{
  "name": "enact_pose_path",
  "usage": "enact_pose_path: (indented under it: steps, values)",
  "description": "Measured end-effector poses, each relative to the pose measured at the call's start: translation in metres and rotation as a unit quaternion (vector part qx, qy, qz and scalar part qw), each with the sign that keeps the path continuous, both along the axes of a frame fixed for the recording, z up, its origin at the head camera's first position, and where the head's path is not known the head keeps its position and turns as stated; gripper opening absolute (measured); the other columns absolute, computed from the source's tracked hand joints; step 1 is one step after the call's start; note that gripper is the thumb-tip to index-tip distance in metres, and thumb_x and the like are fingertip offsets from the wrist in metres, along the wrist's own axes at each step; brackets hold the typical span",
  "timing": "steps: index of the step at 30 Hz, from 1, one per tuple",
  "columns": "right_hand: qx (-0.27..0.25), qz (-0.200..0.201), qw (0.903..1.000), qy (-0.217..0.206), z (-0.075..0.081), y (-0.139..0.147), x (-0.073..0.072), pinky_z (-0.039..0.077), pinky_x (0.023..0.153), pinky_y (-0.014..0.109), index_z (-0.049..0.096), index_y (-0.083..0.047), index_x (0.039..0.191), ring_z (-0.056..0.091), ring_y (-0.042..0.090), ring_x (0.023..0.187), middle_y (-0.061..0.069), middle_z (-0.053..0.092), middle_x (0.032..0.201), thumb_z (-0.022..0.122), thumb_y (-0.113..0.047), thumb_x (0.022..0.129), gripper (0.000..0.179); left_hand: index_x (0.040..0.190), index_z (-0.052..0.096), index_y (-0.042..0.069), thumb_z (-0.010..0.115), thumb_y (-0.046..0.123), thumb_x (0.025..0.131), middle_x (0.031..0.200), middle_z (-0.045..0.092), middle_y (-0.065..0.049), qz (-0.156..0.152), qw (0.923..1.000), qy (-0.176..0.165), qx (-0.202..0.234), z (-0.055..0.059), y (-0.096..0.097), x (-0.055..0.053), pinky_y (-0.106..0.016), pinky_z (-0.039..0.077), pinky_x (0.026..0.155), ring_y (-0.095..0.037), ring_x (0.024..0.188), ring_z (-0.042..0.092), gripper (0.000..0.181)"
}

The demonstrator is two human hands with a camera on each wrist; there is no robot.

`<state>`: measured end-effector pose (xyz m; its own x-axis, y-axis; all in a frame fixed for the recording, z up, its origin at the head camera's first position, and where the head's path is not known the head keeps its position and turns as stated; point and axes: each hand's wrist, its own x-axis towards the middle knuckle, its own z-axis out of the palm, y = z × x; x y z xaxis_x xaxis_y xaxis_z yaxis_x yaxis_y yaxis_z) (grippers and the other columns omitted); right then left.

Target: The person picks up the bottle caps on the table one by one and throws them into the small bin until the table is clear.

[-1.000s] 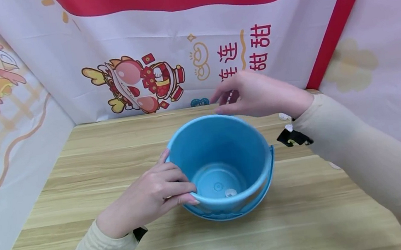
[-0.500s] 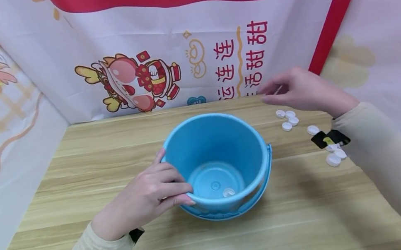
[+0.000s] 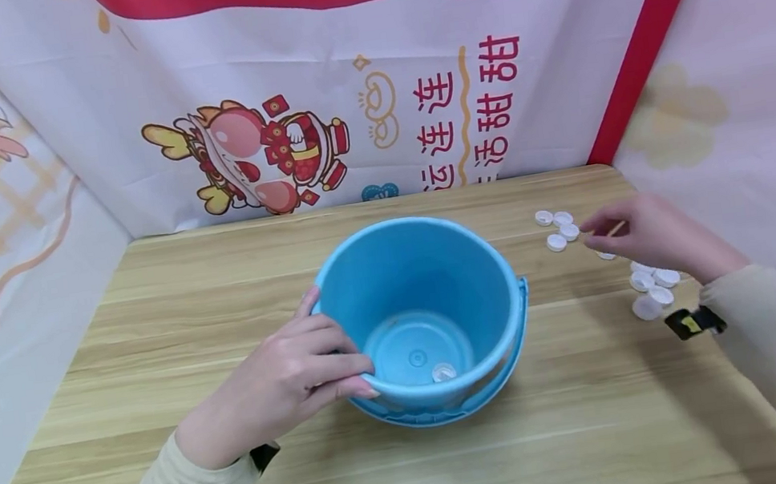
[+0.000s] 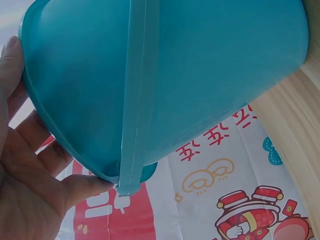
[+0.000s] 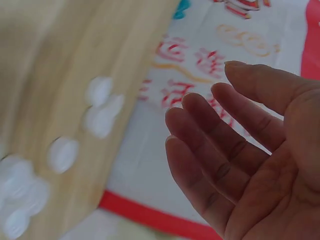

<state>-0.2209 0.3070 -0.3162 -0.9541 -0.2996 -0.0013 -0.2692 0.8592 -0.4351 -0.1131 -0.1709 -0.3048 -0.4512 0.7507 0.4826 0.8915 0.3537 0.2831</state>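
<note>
A light blue plastic bucket (image 3: pixel 420 270) stands in the middle of the wooden table, mouth facing up. My left hand (image 3: pixel 288 375) grips its rim at the near left, fingers over the edge. In the left wrist view the same left hand (image 4: pixel 35 175) lies along the rim of the bucket (image 4: pixel 215 65). One small white bottle cap (image 3: pixel 444 372) rests on the bucket's floor. At the table's right side, my right hand (image 3: pixel 655 229) hovers over several white caps (image 3: pixel 557 242). The right wrist view has this right hand (image 5: pixel 245 145) with loosely bent fingers, holding nothing, beside the caps (image 5: pixel 63 155).
The bucket's handle (image 3: pixel 524 298) hangs down along its near side. Printed cloth (image 3: pixel 305 42) walls the table at the back, left and right. More caps (image 3: pixel 659 295) lie in a cluster towards the right edge of the wooden table (image 3: pixel 219 287).
My right hand has moved from behind the bucket's far rim to the right and down, over the caps. The left hand keeps its grip on the bucket, which stays put.
</note>
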Motion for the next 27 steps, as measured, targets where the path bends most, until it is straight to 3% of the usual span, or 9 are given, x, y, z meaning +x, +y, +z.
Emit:
enact_pose_path:
  steps: [9, 15, 27]
  values:
    - [0.074, -0.006, 0.9964, -0.041, -0.038, 0.046, 0.015, 0.05, 0.066, 0.036, 0.072, -0.001, 0.111, 0.062, 0.015, 0.075, -0.001, 0.069, 0.084, 0.075, -0.023, 0.089, 0.031, 0.106, 0.079, 0.017, 0.08, 0.031, 0.083, 0.093, 0.069, 0.007, 0.0, 1.0, 0.0, 0.002, 0.0, -0.001, 0.0, -0.064, 0.022, 0.111, -0.012, 0.095, 0.061, 0.027]
    - [0.083, -0.011, 0.9943, -0.067, -0.061, 0.067, 0.025, 0.049, 0.062, 0.035, 0.072, 0.001, 0.105, 0.06, 0.015, 0.072, 0.001, 0.068, 0.082, 0.076, -0.024, 0.088, 0.032, 0.105, 0.079, 0.017, 0.076, 0.035, 0.086, 0.092, 0.069, 0.006, -0.005, 1.0, 0.006, 0.002, -0.001, 0.0, 0.0, -0.064, 0.022, 0.111, -0.012, 0.094, 0.06, 0.026]
    - [0.067, -0.025, 0.9937, -0.087, -0.074, 0.071, 0.038, 0.047, 0.061, 0.033, 0.071, 0.003, 0.107, 0.056, 0.016, 0.07, 0.0, 0.066, 0.079, 0.076, -0.026, 0.087, 0.035, 0.106, 0.078, 0.018, 0.078, 0.033, 0.084, 0.093, 0.069, 0.007, -0.003, 1.0, -0.003, 0.004, -0.002, 0.0, 0.0, -0.064, 0.021, 0.111, -0.011, 0.095, 0.06, 0.027]
